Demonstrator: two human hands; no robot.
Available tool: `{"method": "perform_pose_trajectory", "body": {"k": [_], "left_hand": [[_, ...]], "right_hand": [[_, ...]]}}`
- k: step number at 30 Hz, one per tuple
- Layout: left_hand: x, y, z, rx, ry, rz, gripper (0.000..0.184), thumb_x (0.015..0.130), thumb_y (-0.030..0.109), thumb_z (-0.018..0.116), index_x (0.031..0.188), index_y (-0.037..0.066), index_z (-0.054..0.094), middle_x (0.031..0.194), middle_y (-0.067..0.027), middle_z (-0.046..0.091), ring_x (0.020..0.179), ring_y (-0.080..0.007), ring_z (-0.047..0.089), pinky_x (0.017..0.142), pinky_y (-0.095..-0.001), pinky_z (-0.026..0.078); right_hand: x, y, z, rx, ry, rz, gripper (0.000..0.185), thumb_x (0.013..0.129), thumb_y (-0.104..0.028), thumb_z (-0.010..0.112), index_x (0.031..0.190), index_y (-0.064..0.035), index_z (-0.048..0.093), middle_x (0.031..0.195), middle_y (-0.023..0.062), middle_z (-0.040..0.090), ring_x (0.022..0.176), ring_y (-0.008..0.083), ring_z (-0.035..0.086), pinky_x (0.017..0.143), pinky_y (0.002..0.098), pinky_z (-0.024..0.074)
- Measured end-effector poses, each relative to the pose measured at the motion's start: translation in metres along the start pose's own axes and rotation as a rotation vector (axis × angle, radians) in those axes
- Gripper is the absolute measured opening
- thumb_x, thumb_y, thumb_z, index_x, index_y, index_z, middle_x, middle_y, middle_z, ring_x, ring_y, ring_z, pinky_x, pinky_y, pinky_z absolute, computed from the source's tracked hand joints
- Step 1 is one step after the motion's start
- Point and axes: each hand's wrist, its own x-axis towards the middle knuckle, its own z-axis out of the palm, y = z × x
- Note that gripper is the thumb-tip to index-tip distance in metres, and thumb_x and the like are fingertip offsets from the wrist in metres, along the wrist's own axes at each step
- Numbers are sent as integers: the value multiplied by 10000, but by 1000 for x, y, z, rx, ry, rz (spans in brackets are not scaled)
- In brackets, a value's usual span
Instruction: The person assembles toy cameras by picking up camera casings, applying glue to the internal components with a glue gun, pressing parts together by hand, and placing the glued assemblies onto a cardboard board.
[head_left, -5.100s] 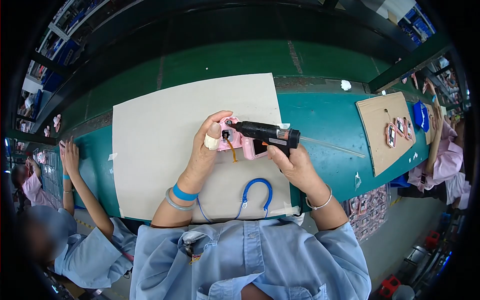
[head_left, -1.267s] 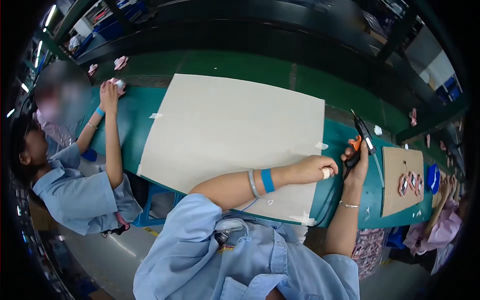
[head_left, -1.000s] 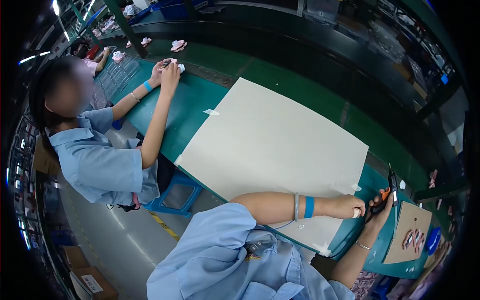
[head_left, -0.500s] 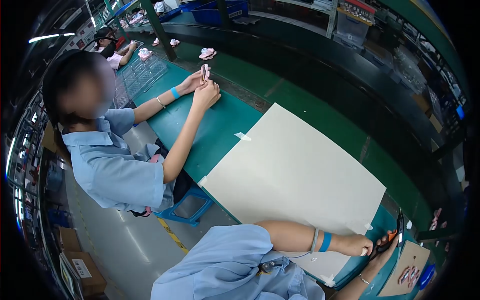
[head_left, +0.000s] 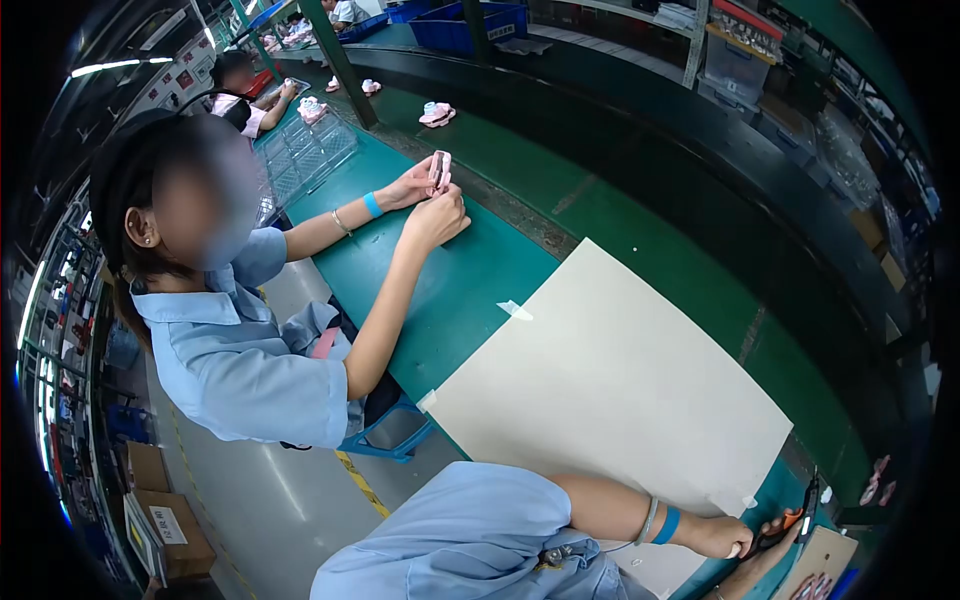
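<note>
My left hand (head_left: 722, 537) is curled into a fist at the lower right, over the edge of the beige sheet (head_left: 620, 390); whether something is inside the fist is hidden. Right beside it, my right hand (head_left: 775, 545) grips the black and orange glue gun (head_left: 797, 520), whose nozzle points up and away. A piece of cardboard (head_left: 822, 560) lies to the right of the gun, with several pink parts (head_left: 812, 588) on it.
On the left a co-worker (head_left: 250, 370) holds a pink part (head_left: 440, 170) in both hands. Clear plastic trays (head_left: 305, 160) lie beyond. A pink item (head_left: 437, 114) rests on the green belt (head_left: 530, 150). A blue stool (head_left: 395, 435) stands below the table.
The view has swung left, bringing the co-worker further in. The pink part and orange strip from the earliest frame have left my hands; my left hand has closed beside the glue gun.
</note>
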Motion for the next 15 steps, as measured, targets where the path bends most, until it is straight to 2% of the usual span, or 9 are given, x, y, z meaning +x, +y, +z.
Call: {"method": "perform_pose_trajectory", "body": {"k": [3,7,10,12,13,15], "left_hand": [[4,-1,-1,-27,56,19,152,767,-4,499,780,52,640,740,-81,650,653,-250,568,621,-340,462],[7,2,0,3,-12,-55,142,767,1,504,777,48,637,738,-82,648,655,-250,566,623,-343,460],[6,3,-1,-10,-42,-74,141,773,10,502,789,52,636,747,-83,646,665,-251,566,629,-342,461],[-2,12,-7,-1,-12,-13,129,804,11,494,846,50,610,793,-70,636,691,-233,554,653,-323,453],[-4,18,-11,-16,-21,-27,125,819,29,500,873,47,612,813,-63,645,715,-216,568,663,-323,460],[-3,35,-19,7,-74,-179,150,845,47,503,940,50,619,888,-55,657,775,-204,589,702,-313,463]], "right_hand": [[24,12,-6,5,1,-12,316,955,-349,507,1110,-79,565,732,-26,573,521,29,445,434,149,326],[18,-3,-4,55,-34,80,250,932,-363,521,840,-133,552,708,-6,553,604,98,504,530,201,394],[-5,-11,28,32,36,33,268,928,-394,518,843,-144,566,703,-15,563,604,92,516,530,193,394],[-22,-15,42,13,148,-22,367,955,-373,497,1164,-75,539,776,-19,582,531,30,441,434,147,317],[-20,-15,35,13,68,-23,377,952,-370,500,1185,-74,519,783,-13,586,524,33,434,432,153,321],[-23,-15,39,48,65,-15,371,948,-361,506,1170,-65,521,807,14,610,515,42,439,436,173,356]]}}
